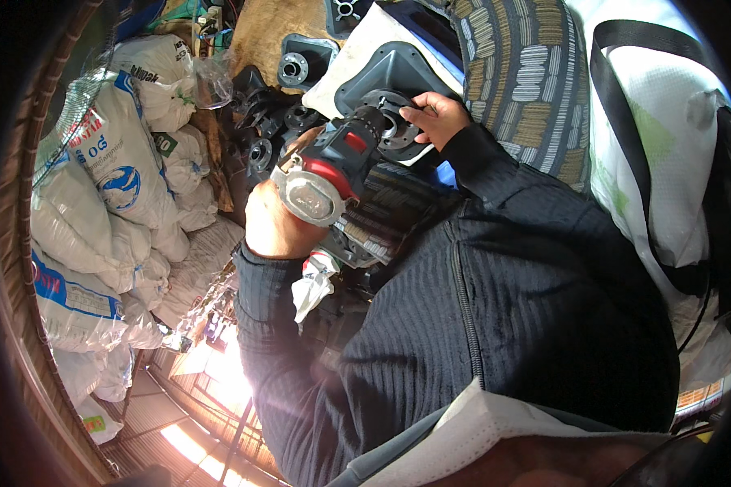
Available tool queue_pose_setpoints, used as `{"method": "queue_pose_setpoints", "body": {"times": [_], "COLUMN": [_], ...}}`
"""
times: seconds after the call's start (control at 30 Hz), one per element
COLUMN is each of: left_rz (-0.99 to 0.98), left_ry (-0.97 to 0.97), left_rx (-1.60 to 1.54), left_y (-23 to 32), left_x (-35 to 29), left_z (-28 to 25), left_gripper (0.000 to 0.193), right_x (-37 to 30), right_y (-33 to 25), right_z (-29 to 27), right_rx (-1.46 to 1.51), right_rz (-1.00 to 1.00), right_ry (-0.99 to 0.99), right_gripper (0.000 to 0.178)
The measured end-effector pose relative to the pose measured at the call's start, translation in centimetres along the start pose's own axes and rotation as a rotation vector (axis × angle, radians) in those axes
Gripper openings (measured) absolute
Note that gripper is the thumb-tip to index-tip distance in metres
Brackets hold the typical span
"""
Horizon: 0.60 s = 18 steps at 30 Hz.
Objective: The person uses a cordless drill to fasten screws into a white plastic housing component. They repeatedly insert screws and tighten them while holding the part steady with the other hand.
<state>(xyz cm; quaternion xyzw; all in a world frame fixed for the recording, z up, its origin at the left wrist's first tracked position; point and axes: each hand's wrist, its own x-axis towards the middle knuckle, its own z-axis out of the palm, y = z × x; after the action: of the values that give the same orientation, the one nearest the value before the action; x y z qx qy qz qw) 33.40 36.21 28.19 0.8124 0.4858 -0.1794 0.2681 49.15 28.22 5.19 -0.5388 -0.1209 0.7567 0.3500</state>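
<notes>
My left hand [280,223] is wrapped around a black-and-red power drill [354,144] with a round silver rear end. The drill's chuck points up and right at a dark grey plastic part with a square base [398,73] and a round flange. With thumb and fingers, my right hand [439,120] grips the edge of that flange. Whether the drill tip touches the flange cannot be made out. The part leans on a white sheet [333,85] in front of me.
Similar dark parts [307,61] sit on a brown board [272,24], with several more piled below. White sacks [118,174] are stacked at the left. A patterned cushion [528,81] and a white bag [658,138] with black straps stand at the right.
</notes>
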Motion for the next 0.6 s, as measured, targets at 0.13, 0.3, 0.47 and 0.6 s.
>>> {"method": "queue_pose_setpoints", "body": {"times": [0.13, 0.3, 0.47, 0.6], "left_rz": [0.008, -0.074, -0.029, 0.046], "left_ry": [0.034, -0.179, -0.119, -0.109], "left_rx": [-0.045, -0.019, -0.251, -0.216], "left_y": [-0.4, 0.6, -0.9, -1.9], "left_x": [0.2, 0.7, 1.4, 0.9], "left_z": [0.4, -0.8, 1.7, 1.6], "left_gripper": [0.019, 0.033, 0.029, 0.039], "right_x": [0.1, 0.4, 0.3, -1.7], "right_y": [0.1, 0.2, 1.3, -0.8], "right_z": [-0.1, 0.3, 0.0, 0.1], "right_rx": [0.017, 0.032, -0.013, -0.019], "right_rz": [0.009, -0.032, -0.063, 0.094], "right_ry": [-0.025, -0.003, -0.044, -0.018], "right_gripper": [0.028, 0.028, 0.020, 0.024]}}
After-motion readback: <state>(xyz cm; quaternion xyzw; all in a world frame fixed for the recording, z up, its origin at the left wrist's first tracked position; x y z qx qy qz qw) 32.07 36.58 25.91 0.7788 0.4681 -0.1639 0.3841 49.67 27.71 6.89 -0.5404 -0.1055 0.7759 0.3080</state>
